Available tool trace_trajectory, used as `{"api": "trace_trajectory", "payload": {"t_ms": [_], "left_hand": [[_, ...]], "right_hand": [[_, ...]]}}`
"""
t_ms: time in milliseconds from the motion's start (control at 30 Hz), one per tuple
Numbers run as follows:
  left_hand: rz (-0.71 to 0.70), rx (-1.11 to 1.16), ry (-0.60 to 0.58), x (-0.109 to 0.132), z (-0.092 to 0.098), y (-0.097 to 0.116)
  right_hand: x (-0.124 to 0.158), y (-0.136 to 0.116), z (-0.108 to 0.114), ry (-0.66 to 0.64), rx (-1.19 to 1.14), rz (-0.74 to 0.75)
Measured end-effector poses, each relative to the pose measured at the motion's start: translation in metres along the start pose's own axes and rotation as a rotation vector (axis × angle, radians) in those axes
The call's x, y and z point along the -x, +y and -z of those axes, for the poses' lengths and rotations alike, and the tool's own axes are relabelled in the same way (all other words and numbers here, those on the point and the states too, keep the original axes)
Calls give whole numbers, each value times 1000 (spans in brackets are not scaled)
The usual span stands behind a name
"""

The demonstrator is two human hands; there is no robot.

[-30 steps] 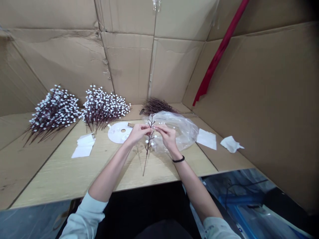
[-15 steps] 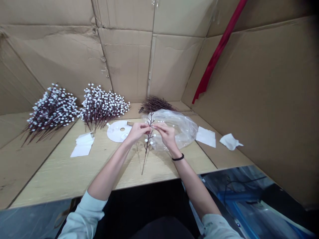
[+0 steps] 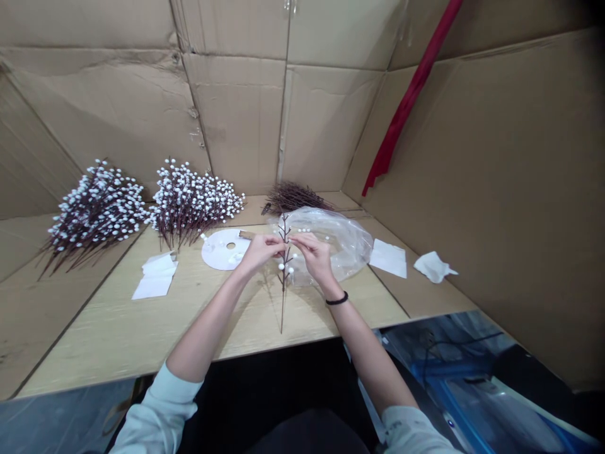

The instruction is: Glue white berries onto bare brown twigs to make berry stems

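My left hand (image 3: 263, 251) pinches the stem of a brown artificial berry twig (image 3: 283, 287), held upright over the table. Its bare side shoots rise above my fingers, and a few white berries sit on the shoots below them. My right hand (image 3: 314, 252) is closed in a pinch against the twig's right side, at the same height as my left fingers. Whatever lies between those right fingertips is too small to make out. Behind my right hand lies a clear plastic bag (image 3: 352, 243) with several loose white berries. Left of my left hand is a white disc (image 3: 215, 249) with a centre hole.
Two piles of white-berried twigs, a left pile (image 3: 97, 208) and a right pile (image 3: 193, 198), lie at the back left. Bare brown twigs (image 3: 297, 197) rest behind the bag. White papers (image 3: 155, 277) lie about. Cardboard walls (image 3: 236, 113) enclose the table; a red strip (image 3: 401, 113) hangs right.
The twig's lower end has swung right, so the stem now stands nearly vertical. Both hands stay pinched at about the same place.
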State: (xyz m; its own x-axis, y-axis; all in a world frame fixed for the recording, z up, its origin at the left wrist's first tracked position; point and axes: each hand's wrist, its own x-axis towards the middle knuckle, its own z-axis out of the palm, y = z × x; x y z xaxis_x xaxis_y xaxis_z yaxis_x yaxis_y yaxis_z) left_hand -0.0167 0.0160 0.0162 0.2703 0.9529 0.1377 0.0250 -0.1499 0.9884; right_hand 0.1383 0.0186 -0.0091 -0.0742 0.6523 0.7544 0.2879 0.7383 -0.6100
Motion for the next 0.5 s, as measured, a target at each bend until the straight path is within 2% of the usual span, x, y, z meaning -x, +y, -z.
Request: {"api": "trace_trajectory", "payload": {"t_ms": [167, 500], "left_hand": [[2, 4, 8, -1, -1, -3], [-127, -63, 7, 5, -2, 4]], "right_hand": [[1, -1, 0, -2, 0, 1], [4, -1, -2, -11, -65, -62]]}}
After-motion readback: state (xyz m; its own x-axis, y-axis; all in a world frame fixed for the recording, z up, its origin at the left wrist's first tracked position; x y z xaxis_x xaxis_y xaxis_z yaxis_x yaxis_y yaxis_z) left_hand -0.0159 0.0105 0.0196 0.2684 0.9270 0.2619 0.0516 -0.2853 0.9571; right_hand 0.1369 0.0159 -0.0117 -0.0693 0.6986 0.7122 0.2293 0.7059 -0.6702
